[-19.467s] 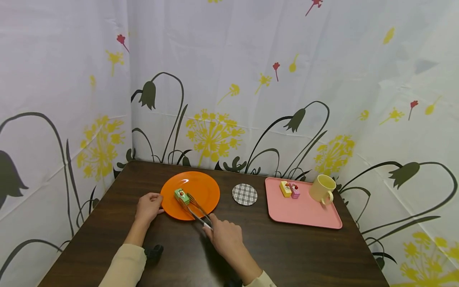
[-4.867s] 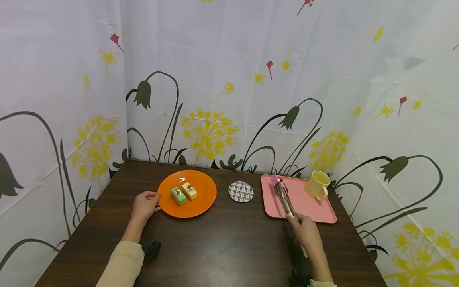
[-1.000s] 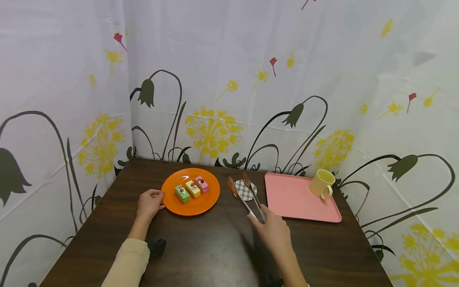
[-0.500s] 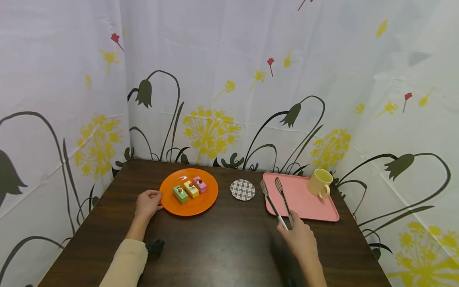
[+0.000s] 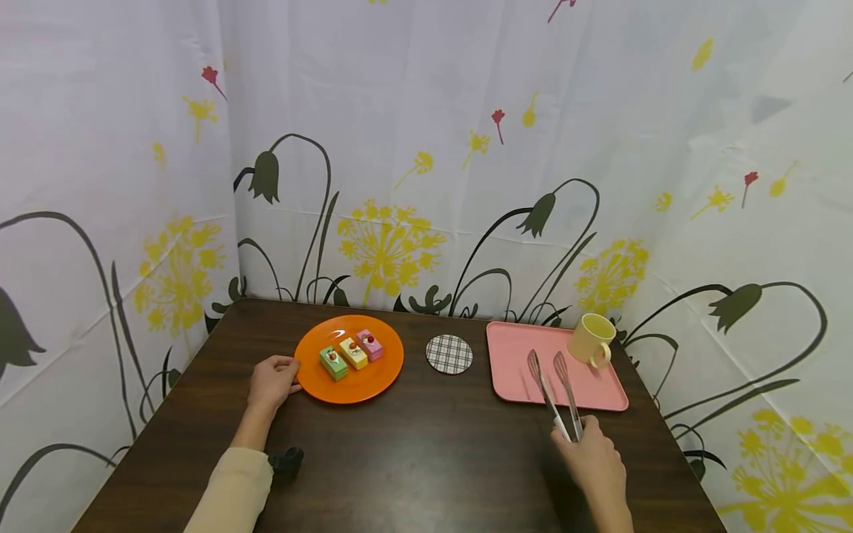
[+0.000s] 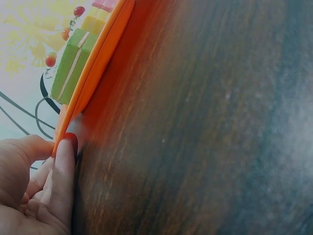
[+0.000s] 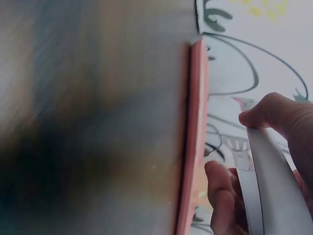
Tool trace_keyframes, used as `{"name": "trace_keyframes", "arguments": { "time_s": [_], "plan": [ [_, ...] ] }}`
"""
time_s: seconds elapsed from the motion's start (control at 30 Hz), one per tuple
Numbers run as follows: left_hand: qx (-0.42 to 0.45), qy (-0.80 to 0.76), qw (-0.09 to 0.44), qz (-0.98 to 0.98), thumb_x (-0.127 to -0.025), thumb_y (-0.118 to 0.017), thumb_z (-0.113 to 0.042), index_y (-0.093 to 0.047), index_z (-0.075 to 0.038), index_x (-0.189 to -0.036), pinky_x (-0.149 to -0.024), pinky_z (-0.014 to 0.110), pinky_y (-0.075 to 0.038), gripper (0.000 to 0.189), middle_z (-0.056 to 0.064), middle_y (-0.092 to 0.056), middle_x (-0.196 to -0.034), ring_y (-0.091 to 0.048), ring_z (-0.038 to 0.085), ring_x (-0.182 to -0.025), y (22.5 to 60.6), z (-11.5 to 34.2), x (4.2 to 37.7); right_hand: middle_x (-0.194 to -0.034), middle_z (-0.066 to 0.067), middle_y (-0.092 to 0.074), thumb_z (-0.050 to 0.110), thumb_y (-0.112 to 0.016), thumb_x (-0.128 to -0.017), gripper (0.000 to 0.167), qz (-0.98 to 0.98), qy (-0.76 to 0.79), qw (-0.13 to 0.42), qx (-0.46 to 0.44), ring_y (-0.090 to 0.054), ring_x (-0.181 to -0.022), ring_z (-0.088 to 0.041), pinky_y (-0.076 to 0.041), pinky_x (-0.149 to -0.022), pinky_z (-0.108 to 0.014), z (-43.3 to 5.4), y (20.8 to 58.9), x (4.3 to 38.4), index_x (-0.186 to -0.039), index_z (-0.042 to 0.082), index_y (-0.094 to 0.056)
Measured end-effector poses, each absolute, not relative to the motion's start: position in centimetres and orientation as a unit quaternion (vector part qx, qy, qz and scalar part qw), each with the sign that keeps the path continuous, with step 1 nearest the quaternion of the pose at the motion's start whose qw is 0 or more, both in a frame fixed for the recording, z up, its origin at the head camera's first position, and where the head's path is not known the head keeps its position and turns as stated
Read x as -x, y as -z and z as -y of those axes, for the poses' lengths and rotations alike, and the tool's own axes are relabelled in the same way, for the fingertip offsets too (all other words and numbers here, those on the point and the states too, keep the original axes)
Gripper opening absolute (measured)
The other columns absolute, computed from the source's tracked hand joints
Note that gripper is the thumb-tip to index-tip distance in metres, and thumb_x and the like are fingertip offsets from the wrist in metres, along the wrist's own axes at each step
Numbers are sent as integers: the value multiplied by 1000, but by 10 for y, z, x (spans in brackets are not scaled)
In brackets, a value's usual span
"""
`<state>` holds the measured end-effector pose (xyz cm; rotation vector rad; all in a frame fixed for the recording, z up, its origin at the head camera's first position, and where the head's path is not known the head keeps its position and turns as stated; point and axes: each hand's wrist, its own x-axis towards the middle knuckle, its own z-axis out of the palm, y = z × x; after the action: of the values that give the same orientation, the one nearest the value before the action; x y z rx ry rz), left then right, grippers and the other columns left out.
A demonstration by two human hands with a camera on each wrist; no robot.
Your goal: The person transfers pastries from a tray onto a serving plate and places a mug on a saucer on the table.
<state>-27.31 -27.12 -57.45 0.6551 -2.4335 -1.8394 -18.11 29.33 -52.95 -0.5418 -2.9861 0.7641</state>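
My left hand [image 5: 272, 383] pinches the near-left rim of an orange plate [image 5: 383, 374]; in the left wrist view the thumb lies above the rim [image 6: 98, 56] and fingers below. On the plate stand three small toy cakes in a row: green [image 5: 334, 363], yellow [image 5: 354, 353] and pink [image 5: 369, 344], each topped with a red or orange fruit. My right hand [image 5: 593, 459] holds metal tongs [image 5: 556, 392] by their handles. The tongs' tips are spread apart with nothing between them, over the front part of a pink tray [image 5: 513, 355].
On the tray's back right corner stands a yellow mug [image 5: 591, 340], its handle facing front right. Between plate and tray lies a round checked coaster [image 5: 449, 354]. Flower-printed curtains [image 5: 400, 148] rise behind the dark wooden table [image 5: 413, 459] and at both sides.
The tongs have swung right from over the coaster to over the tray, and back toward me. Earlier the yellow and pink cakes were on the tray; now both are on the plate. The left hand stays put.
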Motion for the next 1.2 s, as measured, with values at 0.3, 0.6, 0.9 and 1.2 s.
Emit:
{"name": "trace_keyframes", "arguments": {
  "time_s": [0.3,0.6,0.9,1.2],
  "plan": [
    [-216,585,12,782,-112,-56,-26,-56,8,-142,-70,18,-64,45,28,-65,-129,-70,8,-81,577,270,271,-101,-30,-72,53,-69,-92,74,954,-233,-22,186,-69,-82,-45,-54,-64,-61,-314,541,177,-135,-5,-53],
    [-204,586,7,784,-112,-56,-27,-55,7,-143,-71,18,-64,46,26,-66,-128,-70,7,-82,577,271,272,-101,-29,-71,56,-71,-91,76,954,-228,-31,194,-69,-82,-44,-54,-65,-61,-322,546,175,-133,-5,-54],
    [-192,582,-11,790,-114,-52,-27,-51,9,-145,-72,20,-65,49,30,-63,-134,-70,7,-83,573,274,274,-96,-20,-69,58,-75,-91,76,955,-218,-58,191,-68,-83,-40,-54,-67,-59,-323,542,175,-129,-5,-55],
    [-178,559,-39,808,-113,-43,-30,-42,12,-152,-77,27,-67,58,32,-60,-134,-73,17,-86,560,276,275,-99,-22,-68,65,-76,-89,84,954,-209,-86,198,-68,-86,-41,-54,-72,-62,-323,535,171,-128,-7,-55]
  ]
}}
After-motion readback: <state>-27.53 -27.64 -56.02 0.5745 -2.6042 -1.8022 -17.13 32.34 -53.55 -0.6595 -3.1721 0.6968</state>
